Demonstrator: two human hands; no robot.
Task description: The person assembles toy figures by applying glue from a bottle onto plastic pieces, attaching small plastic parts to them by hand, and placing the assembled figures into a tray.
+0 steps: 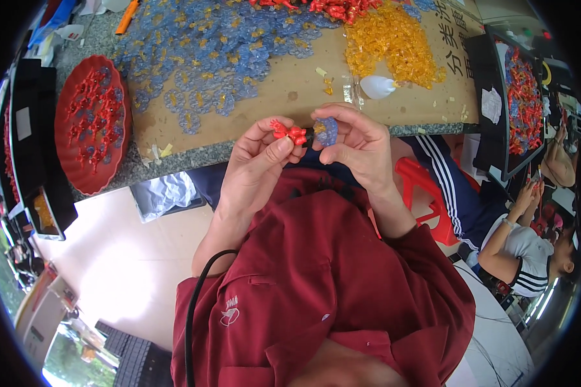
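My left hand [255, 161] pinches a small red plastic figure [292, 133] between thumb and fingers. Just beside it, my right hand [363, 147] grips a clear blue plastic piece [326, 131] that has a bit of yellow on it. The two parts are close together above the table's front edge; whether they touch I cannot tell. Beyond my hands, many similar blue pieces [232, 48] lie spread over a cardboard sheet [290, 87]. A heap of clear yellow pieces [394, 48] sits to their right, with red pieces [336, 8] at the far edge.
A scalloped red plate [64, 129] at the left carries red figures with blue pieces. A white squeeze bottle [377, 87] lies by the yellow heap. Black bins [42, 97] flank the table. At right another person [526, 251] works near a red stool [426, 193].
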